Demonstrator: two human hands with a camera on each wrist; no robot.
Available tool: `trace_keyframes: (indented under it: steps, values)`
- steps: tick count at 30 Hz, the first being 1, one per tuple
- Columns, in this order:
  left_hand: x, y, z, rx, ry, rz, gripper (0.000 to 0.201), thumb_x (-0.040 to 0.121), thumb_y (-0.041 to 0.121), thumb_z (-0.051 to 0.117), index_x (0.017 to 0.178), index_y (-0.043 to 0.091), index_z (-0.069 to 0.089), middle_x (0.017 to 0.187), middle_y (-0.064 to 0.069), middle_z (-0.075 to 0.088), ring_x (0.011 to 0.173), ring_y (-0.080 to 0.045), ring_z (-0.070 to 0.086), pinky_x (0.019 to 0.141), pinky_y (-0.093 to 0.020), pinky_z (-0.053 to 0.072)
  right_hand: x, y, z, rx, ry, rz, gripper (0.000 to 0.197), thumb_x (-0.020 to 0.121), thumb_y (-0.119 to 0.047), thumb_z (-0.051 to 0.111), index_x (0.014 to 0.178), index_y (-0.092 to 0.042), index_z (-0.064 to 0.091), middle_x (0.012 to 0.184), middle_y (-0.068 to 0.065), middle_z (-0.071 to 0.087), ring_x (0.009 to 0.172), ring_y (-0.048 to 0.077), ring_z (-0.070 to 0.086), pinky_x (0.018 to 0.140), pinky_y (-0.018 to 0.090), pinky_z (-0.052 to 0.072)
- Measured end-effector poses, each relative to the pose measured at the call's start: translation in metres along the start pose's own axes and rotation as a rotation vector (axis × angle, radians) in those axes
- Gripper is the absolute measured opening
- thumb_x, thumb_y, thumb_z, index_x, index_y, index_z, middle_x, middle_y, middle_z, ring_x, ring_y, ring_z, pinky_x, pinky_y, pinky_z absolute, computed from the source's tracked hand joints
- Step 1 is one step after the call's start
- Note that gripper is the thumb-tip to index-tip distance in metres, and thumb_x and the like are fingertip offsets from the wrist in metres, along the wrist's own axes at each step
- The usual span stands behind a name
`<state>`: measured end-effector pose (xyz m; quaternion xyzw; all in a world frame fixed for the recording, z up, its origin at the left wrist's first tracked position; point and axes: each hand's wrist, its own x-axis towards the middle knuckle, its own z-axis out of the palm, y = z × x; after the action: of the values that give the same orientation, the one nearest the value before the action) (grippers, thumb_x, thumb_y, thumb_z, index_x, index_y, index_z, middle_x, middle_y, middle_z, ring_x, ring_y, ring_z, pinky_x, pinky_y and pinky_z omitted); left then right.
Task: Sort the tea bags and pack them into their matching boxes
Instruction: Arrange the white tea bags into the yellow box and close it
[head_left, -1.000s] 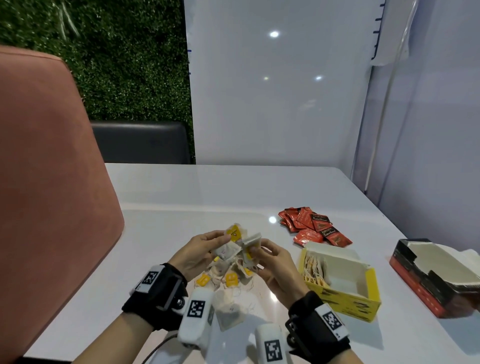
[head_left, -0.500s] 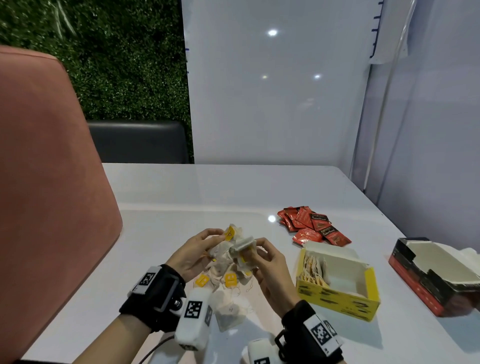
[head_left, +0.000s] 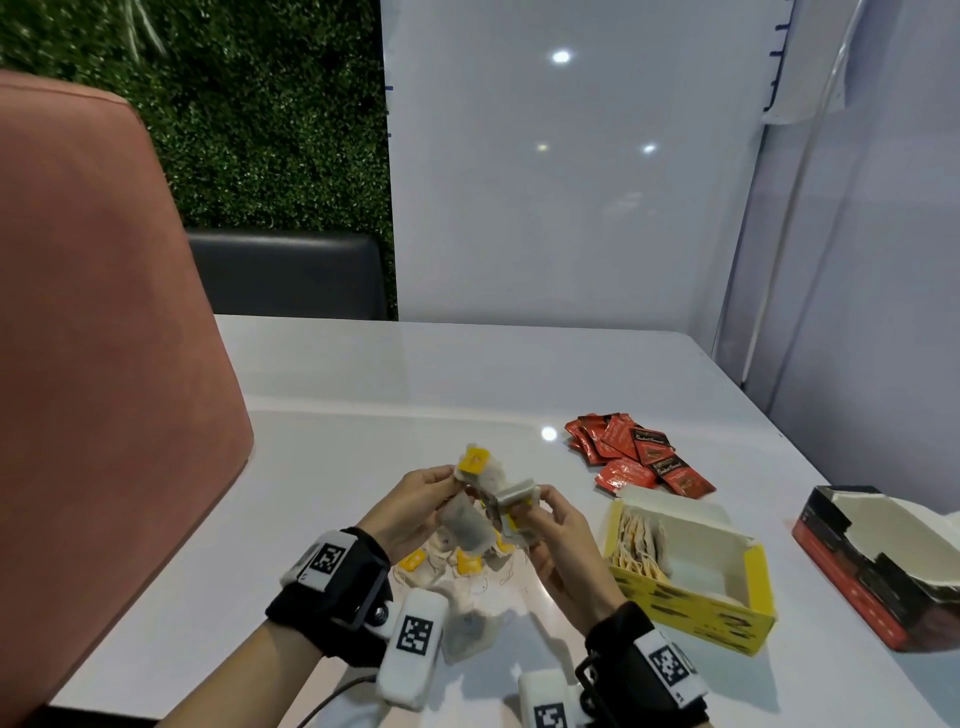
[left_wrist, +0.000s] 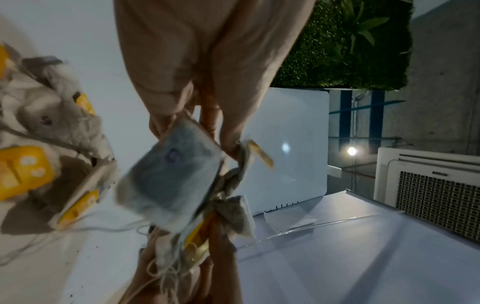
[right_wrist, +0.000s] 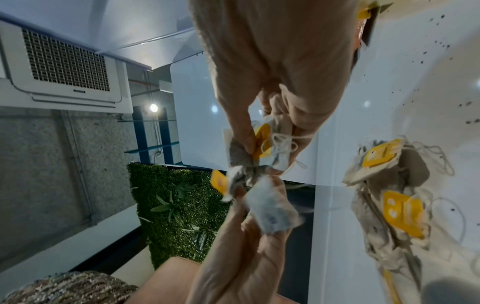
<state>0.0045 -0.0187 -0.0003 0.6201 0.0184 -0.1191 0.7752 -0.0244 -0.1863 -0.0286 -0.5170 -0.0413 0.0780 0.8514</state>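
Note:
Both hands hold yellow-tagged tea bags above a loose pile (head_left: 462, 566) at the table's near middle. My left hand (head_left: 415, 506) pinches a tea bag with a yellow tag (head_left: 475, 462), and another bag (left_wrist: 168, 170) hangs below its fingers. My right hand (head_left: 550, 525) grips a small stack of bags (head_left: 514, 506), with strings wound round them in the right wrist view (right_wrist: 267, 146). The open yellow box (head_left: 691, 618) at the right holds a row of bags. Red sachets (head_left: 634, 457) lie behind it. An open red-and-black box (head_left: 883, 566) stands at the far right.
A pink chair back (head_left: 93, 364) fills the left side, close to the table edge. A dark chair (head_left: 285, 275) stands beyond the white table (head_left: 363, 374). White panels wall the back and right. Loose strings trail from the pile.
The left hand has drawn its tagged bag a little up and left, away from the stack in the right hand. The boxes and red sachets have not moved.

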Motion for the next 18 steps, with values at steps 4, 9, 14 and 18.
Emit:
trace_keyframes:
  steps: [4,9,14,18]
  values:
    - [-0.001,-0.001,0.002,0.01,0.038,-0.024,0.018,0.093,0.0,0.048,0.098,-0.002,0.065,0.086,-0.004,0.063,0.075,-0.009,0.058,0.061,-0.013,0.05,0.003,0.001,0.0,-0.022,0.028,-0.002,0.027,0.089,-0.006,0.057,0.111,0.008,0.051,0.096,0.024,0.069,0.087,0.03,0.064,0.08,0.034,0.051]
    - [0.002,-0.011,0.001,-0.344,0.14,-0.093,0.027,0.098,0.016,0.042,0.094,-0.005,0.059,0.093,-0.019,0.061,0.081,-0.023,0.06,0.077,-0.026,0.052,0.011,0.012,0.006,-0.062,0.181,0.017,0.019,0.088,-0.002,0.056,0.103,0.009,0.056,0.092,0.023,0.066,0.081,0.028,0.063,0.069,0.03,0.05]
    - [-0.002,-0.006,0.004,-0.396,0.075,-0.039,0.035,0.094,0.025,0.052,0.102,-0.008,0.061,0.097,-0.017,0.067,0.1,-0.023,0.062,0.093,-0.03,0.048,0.015,0.011,0.013,0.013,0.216,0.049,0.02,0.089,0.0,0.054,0.106,0.011,0.055,0.092,0.024,0.063,0.074,0.027,0.062,0.056,0.027,0.052]
    - [0.003,-0.004,0.005,-0.297,0.15,0.056,0.016,0.092,0.005,0.05,0.087,-0.003,0.063,0.079,-0.008,0.07,0.082,-0.015,0.062,0.07,-0.017,0.056,0.006,0.005,0.019,0.0,0.118,0.041,0.017,0.089,0.002,0.052,0.103,0.009,0.057,0.089,0.022,0.067,0.079,0.029,0.064,0.065,0.031,0.05]
